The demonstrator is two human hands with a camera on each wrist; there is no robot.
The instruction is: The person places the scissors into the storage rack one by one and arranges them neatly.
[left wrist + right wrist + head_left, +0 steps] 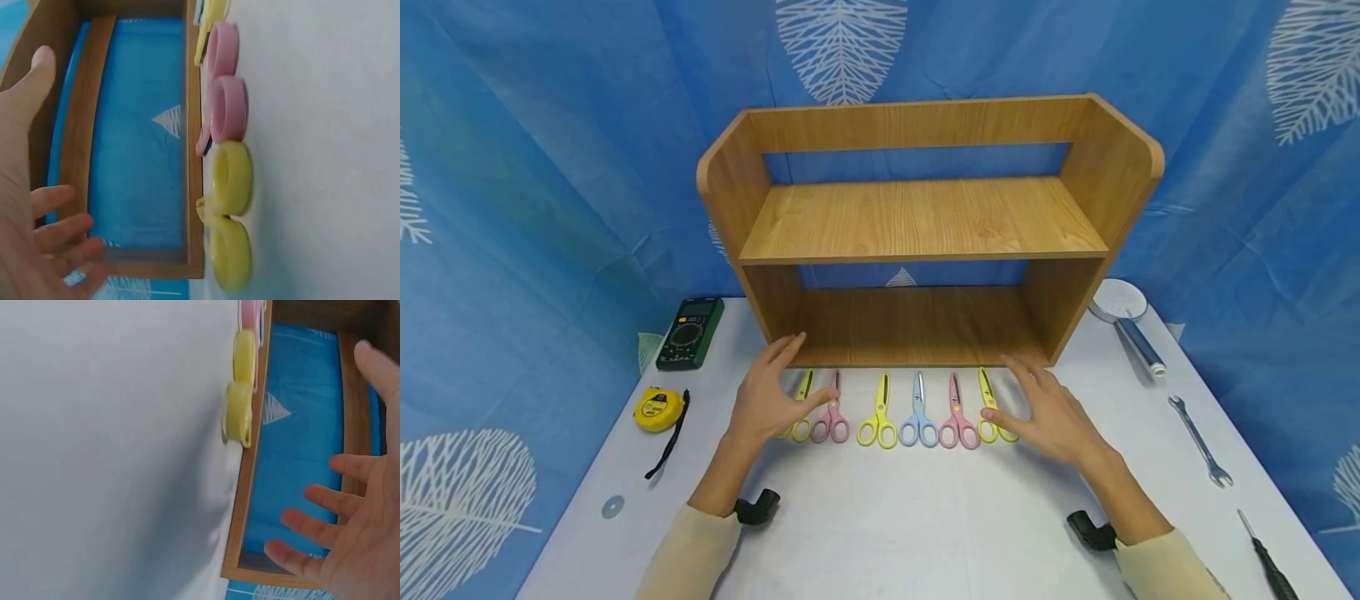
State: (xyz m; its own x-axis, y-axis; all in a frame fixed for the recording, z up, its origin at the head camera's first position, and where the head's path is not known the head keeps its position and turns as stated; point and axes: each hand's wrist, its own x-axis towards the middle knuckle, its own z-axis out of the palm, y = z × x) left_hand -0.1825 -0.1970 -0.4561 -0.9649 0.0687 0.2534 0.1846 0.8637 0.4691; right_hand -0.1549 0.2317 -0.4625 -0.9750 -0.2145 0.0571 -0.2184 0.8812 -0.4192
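A row of several small scissors lies along the front edge of a wooden shelf, blades toward it. My left hand, fingers spread, is over the left end, partly covering yellow scissors beside pink scissors. In the middle lie yellow scissors and blue scissors. To their right are pink scissors. My right hand spreads its fingers over the right end, partly hiding another yellow pair. Neither hand grips anything in the wrist views.
Left of the shelf stand a multimeter, a yellow tape measure and a grey disc. On the right lie a round-headed tool with a blue handle, a wrench and a screwdriver. A blue curtain hangs behind.
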